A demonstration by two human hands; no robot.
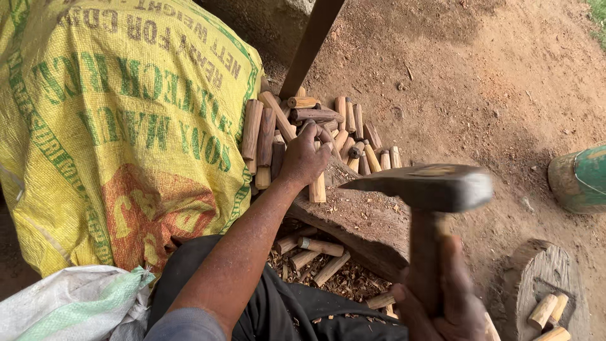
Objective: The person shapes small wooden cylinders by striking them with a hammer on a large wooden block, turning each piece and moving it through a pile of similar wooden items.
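sack: big yellow woven sack (120,120) with green and red print fills the left side, a white and green bag (76,303) slumped below it

stick pile: heap of short wooden sticks (315,126) right next to the sack, most lying with their long axes pointing away from the person, a few crossed over the top

left hand: the left hand (304,158) is stretched out over the near edge of that pile, fingers curled down onto a stick (317,187). Looks like they're closed around its top end, but the hand hides the grip so I can't say how tight

held stick: stands roughly upright, lower end resting on the wooden block (360,221), directly under the fingers

block: dark, worn slab running diagonally, wood chips scattered on it, more cut sticks and shavings (315,252) on the ground just beside its near side

hammer: hammer (429,189) with a dark metal head, pointed end aimed left toward the upright stick, raised and a bit blurred, near the stick but not touching

right hand: the right hand (442,297) is wrapped around the handle low in the frame, fingers clamped on it

key relation: the stick sits up and left of the hammer head, and the left hand is the one on it

far right: a green drum (577,180) at the edge, and a stump (536,278) with a few pale sticks (548,312)
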